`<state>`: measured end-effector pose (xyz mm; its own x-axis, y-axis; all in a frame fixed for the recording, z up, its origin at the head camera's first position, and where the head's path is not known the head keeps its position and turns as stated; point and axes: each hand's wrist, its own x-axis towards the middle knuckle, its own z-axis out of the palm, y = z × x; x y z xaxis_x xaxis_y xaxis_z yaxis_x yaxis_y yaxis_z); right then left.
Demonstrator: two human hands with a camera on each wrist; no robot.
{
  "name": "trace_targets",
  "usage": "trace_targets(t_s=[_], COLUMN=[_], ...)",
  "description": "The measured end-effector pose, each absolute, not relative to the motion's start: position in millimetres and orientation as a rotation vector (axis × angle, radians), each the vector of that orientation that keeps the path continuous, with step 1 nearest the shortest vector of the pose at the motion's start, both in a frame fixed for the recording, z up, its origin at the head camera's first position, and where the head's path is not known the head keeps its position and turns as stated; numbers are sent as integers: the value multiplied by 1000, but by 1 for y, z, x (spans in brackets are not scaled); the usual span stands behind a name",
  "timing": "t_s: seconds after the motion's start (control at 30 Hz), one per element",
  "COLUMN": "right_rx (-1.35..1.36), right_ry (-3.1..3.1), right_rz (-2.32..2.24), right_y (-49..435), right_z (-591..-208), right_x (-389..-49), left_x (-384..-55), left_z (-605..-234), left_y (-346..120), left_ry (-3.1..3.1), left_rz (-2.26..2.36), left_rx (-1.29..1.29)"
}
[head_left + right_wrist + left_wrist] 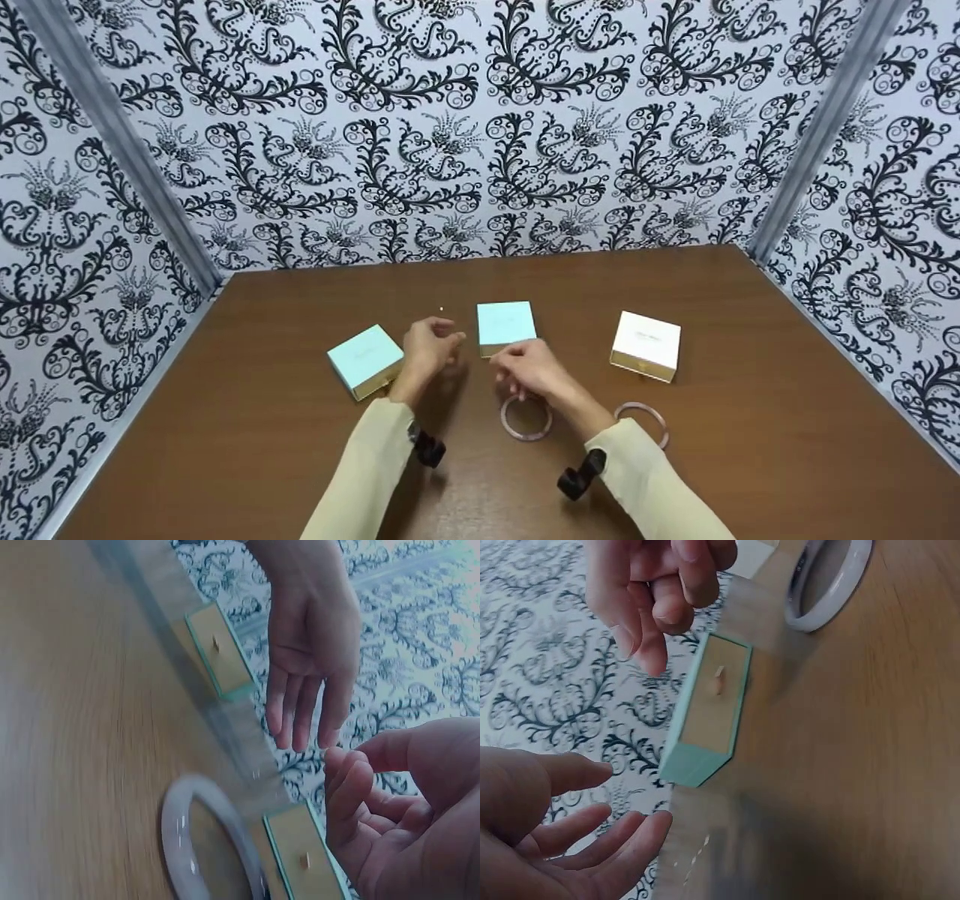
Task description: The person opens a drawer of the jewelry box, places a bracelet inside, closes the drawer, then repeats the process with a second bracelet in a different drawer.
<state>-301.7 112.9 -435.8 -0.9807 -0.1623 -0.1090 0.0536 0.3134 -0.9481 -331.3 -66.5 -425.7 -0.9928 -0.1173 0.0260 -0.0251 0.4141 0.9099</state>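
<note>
My left hand (433, 346) hovers between two turquoise drawer boxes, thumb and fingers apart, with nothing visible between them. Beside it sits the left turquoise box (366, 360), angled, its gold drawer front toward me. The middle turquoise box (506, 322) is partly behind my right hand (529, 366). That hand's fingers are loosely bent, and no held thing shows in the left wrist view. Just below it a pale pinkish bangle (526, 437) lies flat on the table. The right wrist view shows both hands close together, above the glossy bangle (180, 840).
A white drawer box (646, 341) with a gold front stands on the right of the brown table (750, 450). A second bangle (664, 427) is partly hidden by my right forearm. A tiny white speck (441, 308) lies toward the back. Patterned walls (480, 150) enclose the table.
</note>
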Motion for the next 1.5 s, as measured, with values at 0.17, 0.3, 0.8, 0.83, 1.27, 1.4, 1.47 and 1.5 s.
trace_targets(t_s=[0.17, 0.3, 0.8, 0.83, 1.27, 1.4, 1.47, 1.5], right_rx=[2, 57, 166, 170, 219, 227, 234, 237], right_ry=[2444, 2420, 2289, 2285, 2261, 2251, 2246, 2247], right_rz=[-1744, -1752, -1804, -1809, -1817, -1818, -1816, -1812], right_y=[124, 127, 134, 134, 128, 129, 129, 129], right_z=[-439, -444, -454, -454, -461, -461, -461, -461], right_x=[-310, -314, -321, -321, -328, -329, -330, -330], left_x=[-339, -344, -356, -357, -369, -368, -368, -368], left_z=[-426, -433, -450, -450, -457, -457, -457, -457], left_y=[-57, -55, -36, -35, -32, -33, -33, -33], left_ry=[-2606, -2584, -2541, -2549, -2668, -2672, -2678, -2685], left_rz=[-1597, -1631, -1660, -1646, -1512, -1466, -1464, -1462], left_rx=[126, 117, 27, 27, -167, -213, -219, -227])
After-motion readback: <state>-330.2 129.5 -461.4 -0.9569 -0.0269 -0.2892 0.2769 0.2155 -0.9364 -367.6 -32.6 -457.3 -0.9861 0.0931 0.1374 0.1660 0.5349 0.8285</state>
